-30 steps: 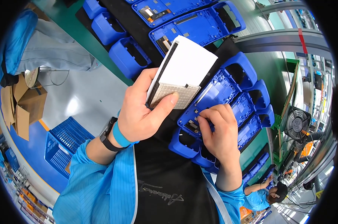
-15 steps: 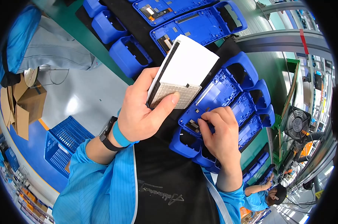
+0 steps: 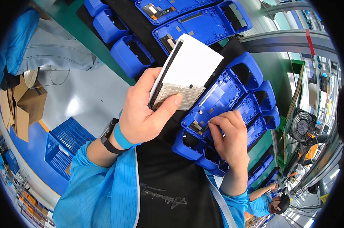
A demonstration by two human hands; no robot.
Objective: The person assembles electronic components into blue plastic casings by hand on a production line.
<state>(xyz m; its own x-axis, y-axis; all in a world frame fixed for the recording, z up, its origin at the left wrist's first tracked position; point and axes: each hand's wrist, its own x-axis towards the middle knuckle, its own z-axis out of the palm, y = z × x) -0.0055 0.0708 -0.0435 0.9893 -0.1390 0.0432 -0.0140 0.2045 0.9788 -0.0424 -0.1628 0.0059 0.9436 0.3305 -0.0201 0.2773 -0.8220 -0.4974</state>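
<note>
My left hand is closed round a stack of white backing sheets, its thumb pressing on rows of small grey pads stuck to the lower part. Black strips run along the stack's left edge. My right hand is pinched, thumb against fingertips, just over the lower part of a blue plastic housing. Anything between those fingertips is too small to make out. Inside that housing, a small dark and metallic part lies near its lower left end.
More blue housings lie on the black mat beyond my hands, and others to the right. A metal rail and a fan stand at right. A co-worker is at lower right; a blue crate and cardboard boxes are at left.
My right hand has drawn back a little to the right and down, uncovering more of the housing's lower end. My left hand and the sheets stay nearly still.
</note>
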